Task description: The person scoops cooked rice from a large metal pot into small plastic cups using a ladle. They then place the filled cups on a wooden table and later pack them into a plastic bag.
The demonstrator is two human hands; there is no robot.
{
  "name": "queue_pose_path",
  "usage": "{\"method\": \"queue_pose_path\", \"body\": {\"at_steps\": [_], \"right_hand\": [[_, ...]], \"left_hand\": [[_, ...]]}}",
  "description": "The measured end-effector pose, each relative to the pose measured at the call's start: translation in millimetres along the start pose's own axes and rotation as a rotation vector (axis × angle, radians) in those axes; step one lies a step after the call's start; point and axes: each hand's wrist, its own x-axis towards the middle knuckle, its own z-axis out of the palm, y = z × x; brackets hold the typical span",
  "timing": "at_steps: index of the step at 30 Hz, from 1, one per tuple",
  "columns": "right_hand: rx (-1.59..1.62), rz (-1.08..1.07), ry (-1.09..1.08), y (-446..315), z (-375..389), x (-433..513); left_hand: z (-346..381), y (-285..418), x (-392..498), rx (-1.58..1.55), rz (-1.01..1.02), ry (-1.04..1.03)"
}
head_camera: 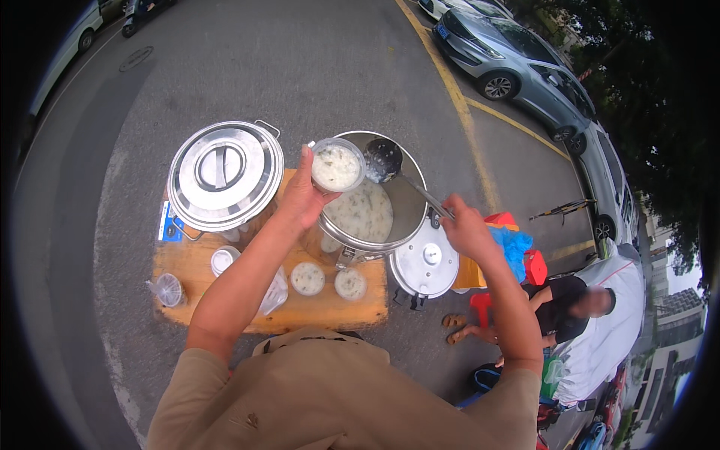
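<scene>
My left hand (306, 194) holds a clear round plastic tub (338, 165) of white porridge with green bits, over the left rim of a large open steel pot (413, 202). In my right hand (464, 225) is the metal handle of a ladle (383, 160); its dark bowl, wet with porridge, is inside the pot near the tub. More of the same porridge (360, 211) lies in the pot. Two filled tubs, one on the left (307, 278) and one on the right (350, 284), stand on the wooden table (247, 306) below the pot.
A lidded steel pot (225, 174) stands at the left, by stacked white lids (225, 260), bagged cups (167, 289) and a plastic bag (275, 292). Right of the table are a pressure-cooker lid (426, 256), a blue bag (511, 244) and a seated person (562, 306). Parked cars (506, 53) line the right.
</scene>
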Motion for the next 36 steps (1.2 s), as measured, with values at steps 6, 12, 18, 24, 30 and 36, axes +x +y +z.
{"method": "queue_pose_path", "body": {"at_steps": [6, 12, 18, 24, 30, 36], "right_hand": [[-0.375, -0.007, -0.185, -25.4, 83.7, 48.0], [0.171, 0.082, -0.29, 6.4, 86.6, 57.9], [0.604, 0.311, -0.317, -6.9, 4.8, 21.0], [0.654, 0.249, -0.172, -44.8, -81.0, -17.8], [0.675, 0.192, -0.079, -75.3, -122.4, -48.4], [0.536, 0.089, -0.015, -94.9, -116.3, -68.7]], "left_hand": [[0.1, 15.0, -20.7, -0.005, 0.06, -0.015], [-7.9, 24.5, -35.1, -0.052, 0.046, 0.037], [-19.2, 25.6, -34.4, -0.059, 0.034, 0.043], [-14.8, 20.0, -28.1, -0.07, 0.015, 0.04], [-9.4, 7.2, -20.2, -0.068, -0.013, -0.007], [1.2, -2.1, -16.5, -0.094, -0.062, -0.022]]}}
